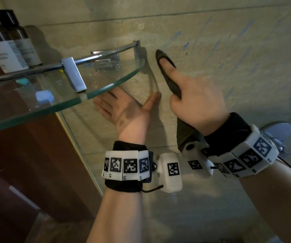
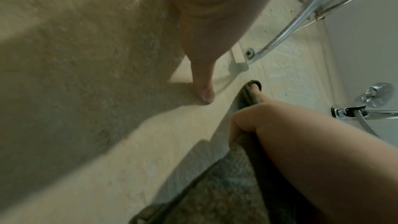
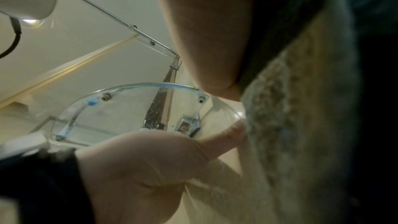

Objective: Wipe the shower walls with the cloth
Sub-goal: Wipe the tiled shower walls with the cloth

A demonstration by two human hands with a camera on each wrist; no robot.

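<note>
The beige tiled shower wall (image 1: 229, 71) carries blue streaks at the upper right. My right hand (image 1: 193, 99) holds a dark grey-green cloth (image 1: 169, 79). Its index finger is stretched out and presses the cloth's tip flat on the wall, just right of the shelf bracket. The other fingers curl round the cloth, whose rest hangs below the wrist (image 2: 215, 193). My left hand (image 1: 127, 109) lies open and flat on the wall under the glass shelf, with its thumb (image 2: 202, 77) touching the tile near the cloth (image 2: 249, 94). In the right wrist view the cloth (image 3: 290, 125) fills the right side.
A glass corner shelf (image 1: 106, 90) with a chrome rail (image 1: 106, 53) juts out at the left above my left hand. On it stand dark bottles (image 1: 6, 46) and a small blue item (image 1: 44, 96). A chrome tap (image 1: 278, 130) sits behind my right wrist. A brown panel (image 1: 27, 155) borders the left.
</note>
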